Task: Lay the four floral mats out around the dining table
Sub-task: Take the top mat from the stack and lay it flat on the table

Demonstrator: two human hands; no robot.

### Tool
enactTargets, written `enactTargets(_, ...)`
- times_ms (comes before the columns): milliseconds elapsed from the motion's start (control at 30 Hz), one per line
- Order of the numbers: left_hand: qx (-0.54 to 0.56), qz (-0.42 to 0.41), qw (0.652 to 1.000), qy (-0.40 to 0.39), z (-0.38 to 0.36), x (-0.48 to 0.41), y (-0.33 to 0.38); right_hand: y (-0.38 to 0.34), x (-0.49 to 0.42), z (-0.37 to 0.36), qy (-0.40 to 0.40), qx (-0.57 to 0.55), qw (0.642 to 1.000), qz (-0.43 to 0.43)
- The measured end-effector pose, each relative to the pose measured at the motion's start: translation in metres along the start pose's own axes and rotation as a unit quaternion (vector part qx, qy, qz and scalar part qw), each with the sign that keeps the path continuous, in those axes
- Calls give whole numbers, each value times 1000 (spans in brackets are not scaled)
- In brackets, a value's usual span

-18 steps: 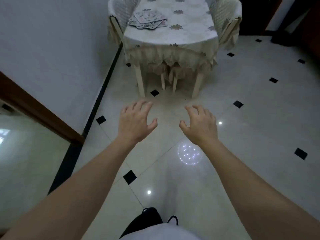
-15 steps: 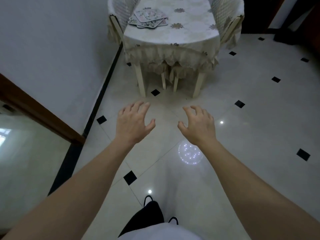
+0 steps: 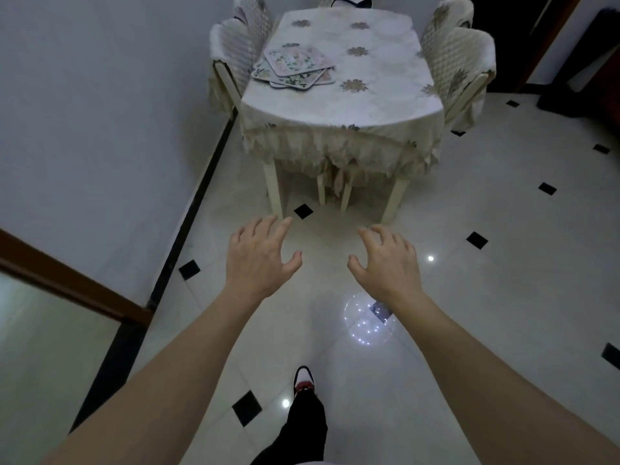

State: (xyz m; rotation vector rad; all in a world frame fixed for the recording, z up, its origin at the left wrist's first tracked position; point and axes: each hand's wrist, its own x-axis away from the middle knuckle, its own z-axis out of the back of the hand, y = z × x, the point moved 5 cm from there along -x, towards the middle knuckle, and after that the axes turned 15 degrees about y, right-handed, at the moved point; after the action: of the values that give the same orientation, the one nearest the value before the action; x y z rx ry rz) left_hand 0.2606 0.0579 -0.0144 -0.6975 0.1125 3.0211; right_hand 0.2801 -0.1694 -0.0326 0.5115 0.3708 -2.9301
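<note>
A loose stack of floral mats (image 3: 293, 67) lies on the left side of the dining table (image 3: 339, 105), which wears a cream flowered cloth with a frilled edge. Both of my arms reach forward over the floor, well short of the table. My left hand (image 3: 258, 258) is open with fingers spread and holds nothing. My right hand (image 3: 387, 261) is open the same way, a hand's width to its right. The mats overlap, so their lower ones are partly hidden.
Covered chairs stand at the table's left (image 3: 231, 52) and right (image 3: 461, 58). A white wall with a dark skirting (image 3: 188, 226) runs along the left. The glossy tiled floor (image 3: 486, 297) has black diamond insets. My shoe (image 3: 303, 380) steps ahead below.
The table and mats have come closer and sit lower in view. My foot has stepped forward. Both hands stay open, held out in front.
</note>
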Motion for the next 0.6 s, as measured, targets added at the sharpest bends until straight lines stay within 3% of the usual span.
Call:
enactTargets(267,20,-3,1000,-6,-57,-135,-51,-15,-135,-46,9,8,1000,-9)
enactTargets(433,41,-19,999,7,-89,-196,-55,-7,-197,-65,43,6,999,-16)
enactTargets(600,49,-14,999,-4,-128,-255,-61,5,-258,-95,29,5,999,-19)
